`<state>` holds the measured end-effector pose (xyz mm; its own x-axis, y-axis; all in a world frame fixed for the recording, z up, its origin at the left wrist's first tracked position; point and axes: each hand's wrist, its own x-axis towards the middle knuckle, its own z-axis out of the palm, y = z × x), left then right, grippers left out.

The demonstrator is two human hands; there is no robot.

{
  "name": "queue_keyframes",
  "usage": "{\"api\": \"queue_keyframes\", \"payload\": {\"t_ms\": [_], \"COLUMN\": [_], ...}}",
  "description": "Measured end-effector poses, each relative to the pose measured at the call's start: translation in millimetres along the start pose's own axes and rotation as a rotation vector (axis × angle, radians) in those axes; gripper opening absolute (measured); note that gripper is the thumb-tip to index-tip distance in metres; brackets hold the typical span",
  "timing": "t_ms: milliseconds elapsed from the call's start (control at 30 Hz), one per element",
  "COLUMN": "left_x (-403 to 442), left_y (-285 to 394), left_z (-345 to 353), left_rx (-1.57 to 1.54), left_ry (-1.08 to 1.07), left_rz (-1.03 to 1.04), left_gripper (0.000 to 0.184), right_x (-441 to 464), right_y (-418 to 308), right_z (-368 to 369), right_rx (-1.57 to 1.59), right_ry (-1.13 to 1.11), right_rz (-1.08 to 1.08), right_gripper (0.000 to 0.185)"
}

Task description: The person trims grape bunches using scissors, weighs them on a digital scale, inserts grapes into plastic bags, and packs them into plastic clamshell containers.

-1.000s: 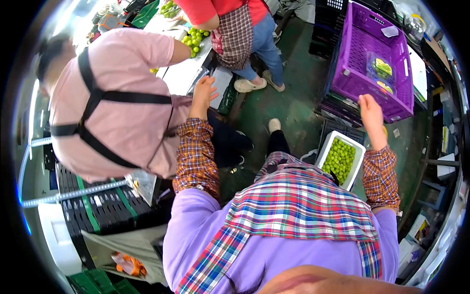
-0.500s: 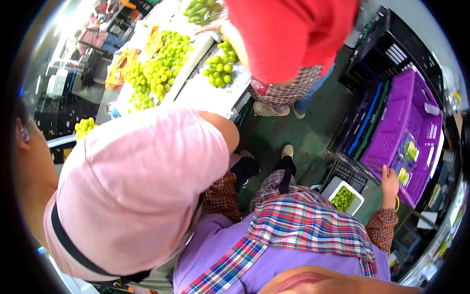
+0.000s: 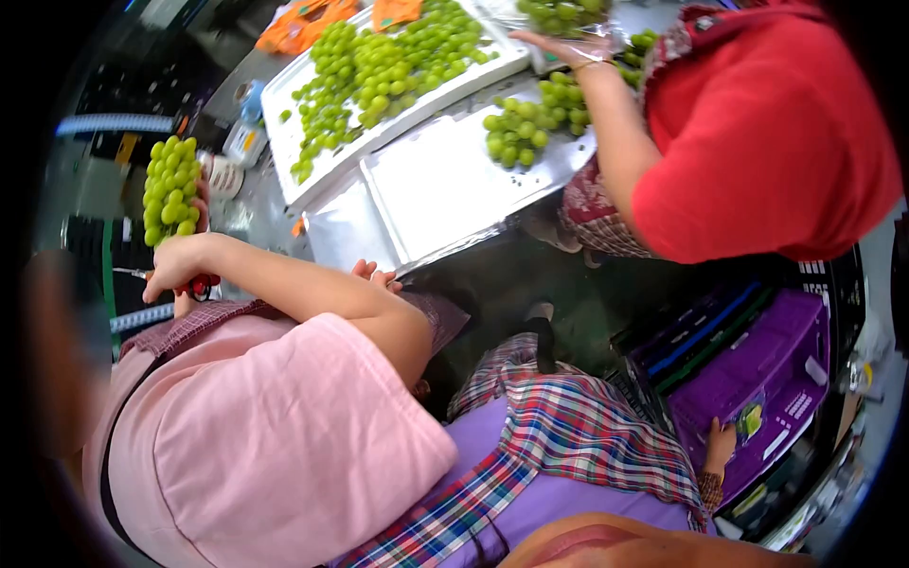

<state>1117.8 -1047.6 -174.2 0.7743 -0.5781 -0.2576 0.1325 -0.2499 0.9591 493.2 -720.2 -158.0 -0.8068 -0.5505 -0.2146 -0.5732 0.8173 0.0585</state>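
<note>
My right hand (image 3: 721, 447) grips the near rim of a purple plastic crate (image 3: 696, 401), its fingers partly hidden. Beside it inside the crate lies a clear pack of green grapes (image 3: 751, 418). The fingertips of my left hand (image 3: 376, 275) show past a co-worker's arm, slightly apart, near the edge of the metal table (image 3: 331, 232). Nothing shows in them; the rest of that hand is hidden.
A co-worker in pink holds a grape bunch (image 3: 170, 189) and red-handled scissors (image 3: 201, 286) at my left. Another in red reaches over grapes (image 3: 521, 131). A white tray (image 3: 294, 191) holds more grapes. Dark crates (image 3: 653, 350) stand beside the purple one.
My view has swung left, showing more of the table. My left fingertips have come into view, as have the pink-shirted co-worker's hands. My right hand remains at the purple crate's rim.
</note>
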Motion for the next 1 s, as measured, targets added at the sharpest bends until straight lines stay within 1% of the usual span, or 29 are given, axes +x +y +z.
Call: {"api": "queue_keyframes", "payload": {"t_ms": [67, 133, 167, 200, 233, 267, 300, 367, 433, 467, 500, 567, 600, 633, 700, 733, 833, 1000], "left_x": [-8.1, -18.4, -20.6, -26.6, -34.7, -50.3, -59.4, -60.5, -48.9, -43.1, -36.8, -28.7, -28.6, -33.1, -42.0, -43.4, -53.0, -48.0], "left_y": [20.6, 33.0, 32.4, 32.5, 28.9, 29.5, 32.3, 36.8, 50.1, 57.8, 62.2, 55.0, 49.0, 47.0, 44.4, 34.1, 23.8, 21.5], "left_z": [-7.6, 9.0, 17.6, 26.1, 35.7, 42.8, 49.8, 61.0, 68.5, 72.0, 73.4, 79.1, 83.1, 88.4, 94.2, 98.1, 104.3, 116.4], "left_rx": [-0.126, -0.258, -0.276, -0.238, -0.241, -0.177, -0.158, -0.173, -0.164, -0.124, -0.075, -0.088, -0.108, -0.090, -0.050, -0.047, -0.039, -0.006], "left_ry": [-0.025, -0.094, -0.135, -0.192, -0.274, -0.407, -0.533, -0.726, -0.745, -0.695, -0.695, -0.708, -0.736, -0.776, -0.857, -0.898, -0.932, -1.020], "left_rz": [0.034, 0.046, 0.040, 0.006, -0.022, -0.024, -0.117, -0.150, -0.056, -0.025, -0.004, 0.023, 0.029, -0.010, -0.091, -0.103, -0.144, -0.185], "left_gripper": [0.033, 0.033, 0.032, 0.031, 0.032, 0.031, 0.030, 0.031, 0.030, 0.028, 0.023, 0.022, 0.020, 0.019, 0.018, 0.017, 0.018, 0.017], "right_x": [1.1, 6.0, 7.7, 8.2, 10.1, 11.3, 11.0, 8.2, 9.6, 11.1, 12.6, 8.8, 7.6, 6.9, 1.1, -1.1, -1.7, -10.1], "right_y": [3.2, 8.6, 10.3, 9.5, 7.3, 5.9, 5.1, 4.5, 11.8, 14.1, 17.8, 12.9, 13.6, 13.8, -2.5, -6.9, -10.3, -24.5], "right_z": [0.3, 6.9, 10.2, 10.8, 10.7, 9.8, 8.5, 9.7, 15.2, 17.3, 18.7, 15.8, 15.6, 16.0, 4.2, -0.3, -2.8, -16.9], "right_rx": [0.046, 0.055, 0.063, 0.029, -0.004, -0.039, -0.033, -0.018, -0.024, -0.026, -0.030, -0.085, -0.064, -0.042, -0.063, -0.064, -0.069, -0.083], "right_ry": [0.010, 0.031, 0.047, 0.010, -0.022, -0.052, -0.041, -0.025, -0.025, -0.023, -0.016, -0.003, 0.007, 0.017, -0.033, -0.052, -0.058, -0.074], "right_rz": [-0.015, 0.017, 0.037, 0.015, -0.007, -0.028, -0.040, -0.056, -0.078, -0.084, -0.085, -0.066, -0.067, -0.071, -0.027, -0.001, 0.049, 0.103], "right_gripper": [0.044, 0.043, 0.043, 0.042, 0.042, 0.042, 0.041, 0.040, 0.039, 0.039, 0.039, 0.039, 0.039, 0.039, 0.041, 0.041, 0.044, 0.041]}}
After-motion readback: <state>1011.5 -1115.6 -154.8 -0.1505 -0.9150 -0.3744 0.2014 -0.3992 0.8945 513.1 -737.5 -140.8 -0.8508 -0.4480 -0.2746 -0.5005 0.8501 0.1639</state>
